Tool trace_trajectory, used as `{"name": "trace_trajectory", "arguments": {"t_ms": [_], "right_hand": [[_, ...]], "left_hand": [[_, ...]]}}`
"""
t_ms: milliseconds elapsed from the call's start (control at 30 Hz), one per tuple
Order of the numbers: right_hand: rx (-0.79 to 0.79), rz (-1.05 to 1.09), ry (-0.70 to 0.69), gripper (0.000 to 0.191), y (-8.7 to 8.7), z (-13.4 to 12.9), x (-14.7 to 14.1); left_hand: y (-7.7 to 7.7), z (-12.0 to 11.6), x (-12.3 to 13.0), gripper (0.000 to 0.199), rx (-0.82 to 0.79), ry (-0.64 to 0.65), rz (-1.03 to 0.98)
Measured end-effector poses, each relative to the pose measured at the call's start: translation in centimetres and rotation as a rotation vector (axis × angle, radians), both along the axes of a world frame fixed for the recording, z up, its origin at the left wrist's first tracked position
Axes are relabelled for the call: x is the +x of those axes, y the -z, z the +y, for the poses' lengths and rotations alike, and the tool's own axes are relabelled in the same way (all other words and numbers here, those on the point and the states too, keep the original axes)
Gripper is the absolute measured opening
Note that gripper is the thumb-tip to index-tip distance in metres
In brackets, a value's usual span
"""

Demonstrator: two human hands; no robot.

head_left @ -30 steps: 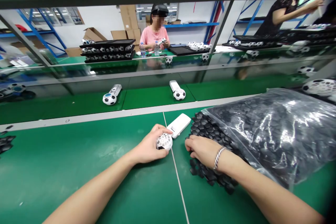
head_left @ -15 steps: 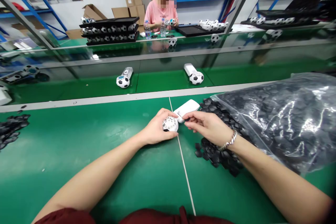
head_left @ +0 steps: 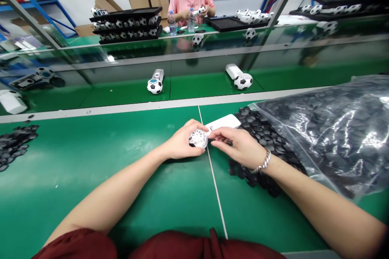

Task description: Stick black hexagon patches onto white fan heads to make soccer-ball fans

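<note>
A white device with a round, football-patterned head (head_left: 199, 139) and a long white handle (head_left: 226, 122) lies over the green table (head_left: 121, 194). The fingers and thumb of my left hand (head_left: 184, 142) are wrapped round its head from the left. My right hand (head_left: 238, 145) is pinched at the right side of the head, near the joint with the handle; what its fingertips hold is hidden. Black pieces (head_left: 264, 133) are heaped just right of the handle, partly under my right wrist.
A clear bag (head_left: 331, 129) of black pieces fills the right side. More black pieces (head_left: 18, 142) lie far left. Football-headed devices (head_left: 154, 85) (head_left: 243, 81) rest on the green belt beyond the table edge. Opposite sits a person in pink (head_left: 190, 2) beside stacked black trays (head_left: 127, 28).
The black piece seen at my right fingertips is no longer visible there, and those fingers are closer to the round head. The devices on the belt appear further right. The view has tilted down slightly.
</note>
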State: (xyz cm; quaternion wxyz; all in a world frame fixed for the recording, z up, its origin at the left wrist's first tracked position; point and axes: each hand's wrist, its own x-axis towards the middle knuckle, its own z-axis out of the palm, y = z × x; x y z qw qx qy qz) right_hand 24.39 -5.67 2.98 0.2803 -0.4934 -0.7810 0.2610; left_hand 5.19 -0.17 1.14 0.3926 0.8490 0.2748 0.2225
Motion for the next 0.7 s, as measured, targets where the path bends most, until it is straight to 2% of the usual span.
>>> {"name": "trace_trajectory", "arguments": {"t_ms": [100,200,300,433,700], "right_hand": [[0.071,-0.069,-0.029,0.021,-0.2,-0.1,0.0],[0.071,-0.062,-0.015,0.017,-0.2,-0.1,0.0],[0.062,-0.042,-0.021,0.013,0.0,-0.1,0.0],[0.096,-0.047,-0.048,0.013,0.2,-0.1,-0.1],[0.066,0.011,-0.027,0.011,0.7,-0.1,-0.5]], "left_hand": [[-0.1,0.0,0.0,0.045,0.0,-0.002,-0.003],[-0.4,-0.1,0.2,0.046,-0.011,-0.014,0.017],[-0.8,-0.7,0.5,0.044,-0.019,-0.062,0.076],[-1.0,-1.6,0.8,0.047,0.063,-0.143,0.146],[-0.9,-1.4,0.8,0.04,0.029,-0.139,0.074]]}}
